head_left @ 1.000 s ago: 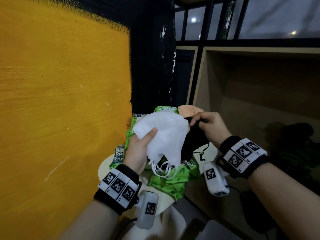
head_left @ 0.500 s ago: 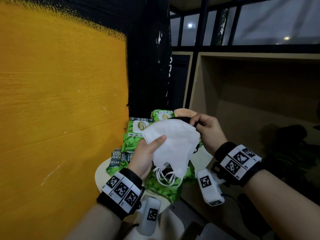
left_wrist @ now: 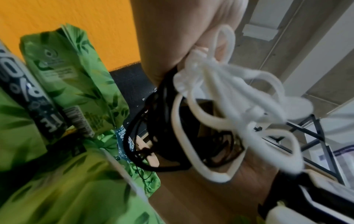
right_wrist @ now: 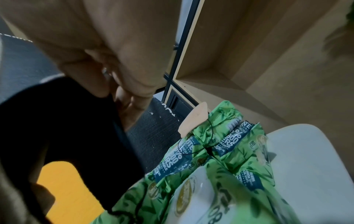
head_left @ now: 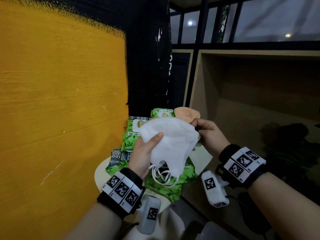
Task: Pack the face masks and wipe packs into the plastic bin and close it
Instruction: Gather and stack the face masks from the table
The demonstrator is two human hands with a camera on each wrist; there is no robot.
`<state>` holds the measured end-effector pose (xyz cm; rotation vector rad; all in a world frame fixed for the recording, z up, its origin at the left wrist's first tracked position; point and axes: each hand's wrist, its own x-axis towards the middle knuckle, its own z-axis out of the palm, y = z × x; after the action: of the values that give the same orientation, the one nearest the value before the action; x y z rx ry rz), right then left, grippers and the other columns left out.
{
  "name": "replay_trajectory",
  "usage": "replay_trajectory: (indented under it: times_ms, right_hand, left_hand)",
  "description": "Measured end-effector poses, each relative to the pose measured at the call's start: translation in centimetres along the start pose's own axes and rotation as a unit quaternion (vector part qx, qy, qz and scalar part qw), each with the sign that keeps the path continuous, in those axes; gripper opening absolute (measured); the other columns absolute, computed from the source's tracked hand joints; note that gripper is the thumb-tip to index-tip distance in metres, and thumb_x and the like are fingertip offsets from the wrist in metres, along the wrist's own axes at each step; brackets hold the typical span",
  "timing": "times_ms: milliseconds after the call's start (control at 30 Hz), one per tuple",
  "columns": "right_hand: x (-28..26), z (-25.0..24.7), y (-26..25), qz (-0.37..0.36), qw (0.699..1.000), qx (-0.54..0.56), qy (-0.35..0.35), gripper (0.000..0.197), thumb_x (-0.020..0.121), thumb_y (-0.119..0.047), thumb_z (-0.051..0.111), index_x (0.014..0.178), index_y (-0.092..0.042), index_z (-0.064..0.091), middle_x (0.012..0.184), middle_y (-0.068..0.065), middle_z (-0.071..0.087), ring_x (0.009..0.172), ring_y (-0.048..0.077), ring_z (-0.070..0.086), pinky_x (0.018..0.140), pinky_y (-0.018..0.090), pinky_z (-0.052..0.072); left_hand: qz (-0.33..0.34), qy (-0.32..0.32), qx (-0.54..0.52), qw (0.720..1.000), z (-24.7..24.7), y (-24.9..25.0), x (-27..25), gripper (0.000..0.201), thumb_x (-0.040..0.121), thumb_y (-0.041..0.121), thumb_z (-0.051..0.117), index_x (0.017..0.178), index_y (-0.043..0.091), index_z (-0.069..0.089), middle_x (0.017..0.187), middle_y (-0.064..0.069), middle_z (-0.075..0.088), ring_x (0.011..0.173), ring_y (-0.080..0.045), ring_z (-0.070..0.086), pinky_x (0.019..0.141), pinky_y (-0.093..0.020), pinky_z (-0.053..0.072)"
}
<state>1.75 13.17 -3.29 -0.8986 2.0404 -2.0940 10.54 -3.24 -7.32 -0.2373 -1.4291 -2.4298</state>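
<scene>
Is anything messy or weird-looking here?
A bit messy. The green wipe packs lie in a crooked heap on the small white table, one poking past its edge. The white masks' ear loops dangle in a tangle under the left hand. A black mask's cord trails across the packs.

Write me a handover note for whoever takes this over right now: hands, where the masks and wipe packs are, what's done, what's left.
Left hand: grips a stack of white face masks, thumb on top, ear loops dangling below.
Right hand: pinches a black mask at the stack's far edge; the white masks mostly hide it in the head view.
Green wipe packs: piled on the small round white table below the hands; a peach mask lies at the back of the pile.
Done: masks being gathered; nothing visibly packed.
Left: find the plastic bin, which I can't see in any view, load the masks and wipe packs, close it.
</scene>
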Motion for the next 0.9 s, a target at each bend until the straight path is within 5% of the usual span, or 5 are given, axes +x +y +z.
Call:
replay_trajectory:
  times_ms: [333, 433, 600, 767, 900]
  right_hand:
    - [-0.2, 0.6, -0.4, 0.006, 0.999, 0.023, -0.049, 0.031, 0.074, 0.016, 0.053, 0.081, -0.014, 0.059, 0.054, 0.003, 0.059, 0.039, 0.008, 0.047, 0.036, 0.013, 0.036]
    - [-0.1, 0.9, -1.0, 0.018, 0.998, 0.015, -0.051, 0.026, 0.072, -0.002, 0.056, 0.075, -0.025, 0.07, 0.069, 0.015, 0.055, 0.055, 0.016, 0.048, 0.045, 0.017, 0.039]
    - [-0.3, 1.1, -1.5, 0.048, 0.995, 0.03, -0.087, 0.028, 0.075, -0.035, 0.069, 0.094, -0.014, 0.066, 0.079, -0.005, 0.072, 0.069, 0.005, 0.067, 0.063, 0.017, 0.052]
    - [-0.4, 1.3, -2.0, 0.008, 0.992, -0.073, -0.099, 0.026, 0.079, 0.006, 0.064, 0.092, -0.016, 0.065, 0.074, -0.01, 0.074, 0.069, 0.004, 0.069, 0.064, 0.018, 0.056]
    - [-0.2, 1.4, -2.3, -0.004, 0.993, -0.072, -0.093, 0.027, 0.08, 0.01, 0.06, 0.092, -0.014, 0.065, 0.074, -0.01, 0.074, 0.069, 0.004, 0.069, 0.064, 0.017, 0.056]
  left_hand:
    - [0.028, 0.025, 0.07, 0.997, 0.7, 0.1, 0.0, 0.018, 0.091, 0.004, 0.052, 0.1, 0.01, 0.067, 0.089, -0.002, 0.077, 0.081, -0.014, 0.074, 0.069, -0.026, 0.06]
    - [0.04, 0.058, 0.073, 0.995, 0.8, 0.2, 0.1, 0.029, 0.09, 0.003, 0.053, 0.119, 0.0, 0.058, 0.11, -0.015, 0.069, 0.093, -0.023, 0.07, 0.072, -0.026, 0.06]
    - [0.068, 0.08, 0.081, 0.991, 1.1, 0.0, 0.4, 0.045, 0.088, 0.007, 0.062, 0.13, 0.0, 0.049, 0.126, -0.022, 0.06, 0.113, -0.035, 0.061, 0.087, -0.037, 0.058]
    - [0.073, 0.087, 0.13, 0.985, 1.2, 0.1, 0.6, 0.033, 0.067, 0.043, 0.071, 0.095, 0.056, 0.061, 0.138, -0.017, 0.044, 0.124, -0.034, 0.052, 0.1, -0.055, 0.047]
    - [0.056, 0.068, 0.106, 0.99, 0.8, 0.0, 1.0, 0.053, 0.084, 0.005, 0.065, 0.123, 0.024, 0.034, 0.121, -0.001, 0.055, 0.107, -0.017, 0.06, 0.088, -0.035, 0.057]
